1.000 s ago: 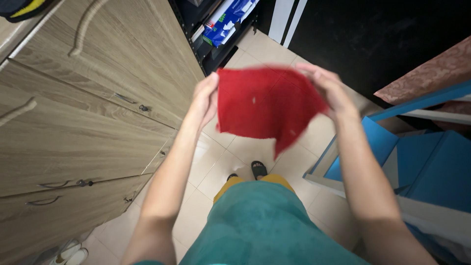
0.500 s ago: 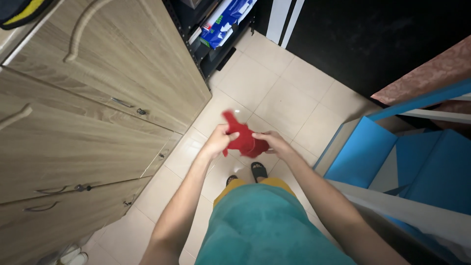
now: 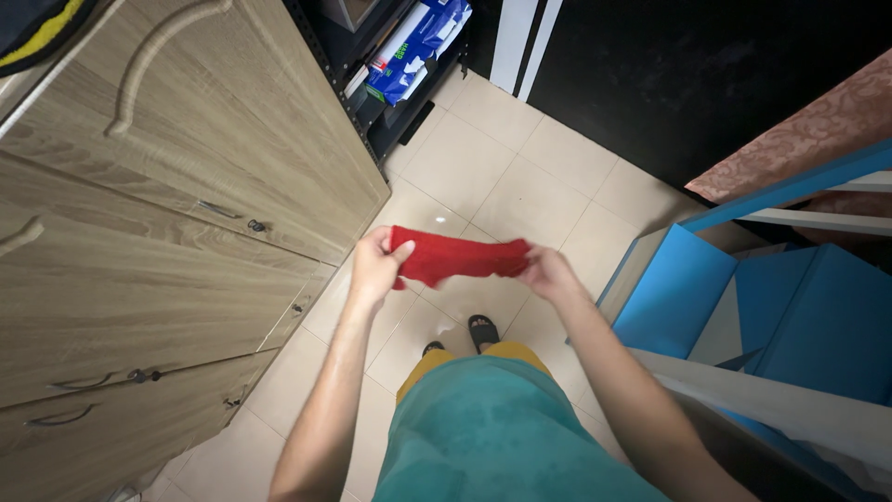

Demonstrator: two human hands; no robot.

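A red cloth (image 3: 457, 257) is stretched into a narrow folded band between my two hands, at waist height above the tiled floor. My left hand (image 3: 374, 268) pinches its left end, close to the wooden cabinet. My right hand (image 3: 550, 274) grips the right end, fingers curled around the fabric. Below the cloth I see my dark sandals (image 3: 481, 329) on the tiles and my teal shirt (image 3: 492, 428).
A wood-grain cabinet (image 3: 177, 214) with drawers and metal handles fills the left side. A dark shelf with blue-and-white packages (image 3: 415, 42) stands at the top. Blue steps or a bunk frame (image 3: 762, 307) stand at the right, with a reddish patterned fabric (image 3: 808, 130) above. Beige floor tiles (image 3: 520, 177) lie ahead.
The cloth went from spread open and held high, to bunched low between my hands, to pulled out now into a long folded strip. My hands have moved apart.
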